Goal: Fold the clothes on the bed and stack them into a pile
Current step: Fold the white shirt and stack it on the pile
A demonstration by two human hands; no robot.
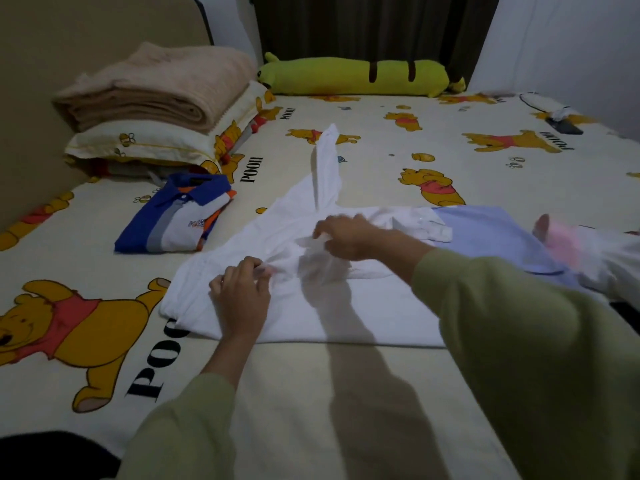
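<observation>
Head view: white shirt (311, 299) spread mid-bed just right of folded striped polo (176, 220), left hand (242, 292) and right hand (346, 237) both pinching fabric; likely to bunch if tugged unevenly.

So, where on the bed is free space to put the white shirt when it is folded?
Bare sheet lies beyond the white shirt, up to the green plush, and near the edge below it. Crowded: the folded polo and pillows on the left, the blue garment and pink one on the right.
</observation>
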